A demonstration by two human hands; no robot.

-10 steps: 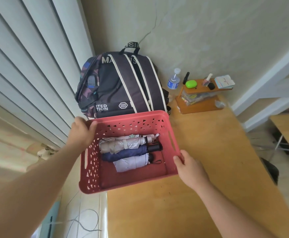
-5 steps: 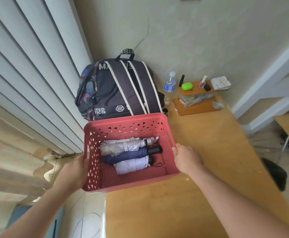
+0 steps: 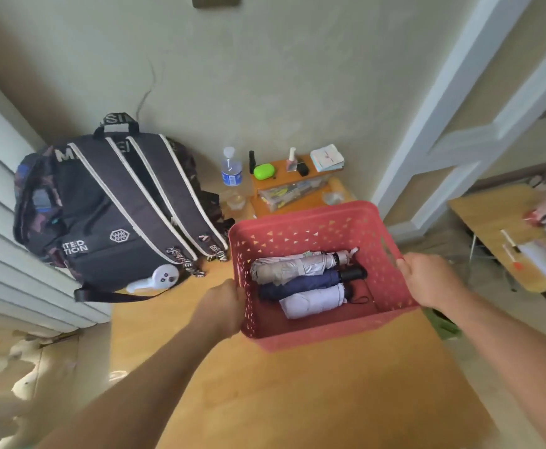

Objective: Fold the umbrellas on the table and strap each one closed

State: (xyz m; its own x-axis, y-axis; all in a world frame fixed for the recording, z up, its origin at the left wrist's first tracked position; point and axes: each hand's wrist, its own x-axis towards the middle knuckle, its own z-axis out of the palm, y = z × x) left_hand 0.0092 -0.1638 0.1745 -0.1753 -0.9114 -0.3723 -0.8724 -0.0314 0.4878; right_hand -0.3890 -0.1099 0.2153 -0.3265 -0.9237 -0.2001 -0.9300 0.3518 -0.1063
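A red perforated basket (image 3: 310, 231) sits over the right part of the wooden table (image 3: 297, 400). Inside lie three folded umbrellas side by side: a silver one (image 3: 291, 267) at the back, a navy one (image 3: 301, 282) in the middle, a pale lilac one (image 3: 314, 301) nearest me. My left hand (image 3: 223, 306) grips the basket's left rim. My right hand (image 3: 427, 280) grips the right rim at the handle slot. The basket's right side overhangs the table's right edge.
A dark backpack (image 3: 109, 212) leans against the wall at the table's back left, with a small white fan (image 3: 155, 280) before it. A water bottle (image 3: 231, 170) and a wooden organiser (image 3: 292, 186) stand in the back corner. A second desk (image 3: 508, 234) is at right.
The basket has moved right, from the table's left edge by the backpack to the right side. Both hands went with it, still on its rims. The white fan has come into view.
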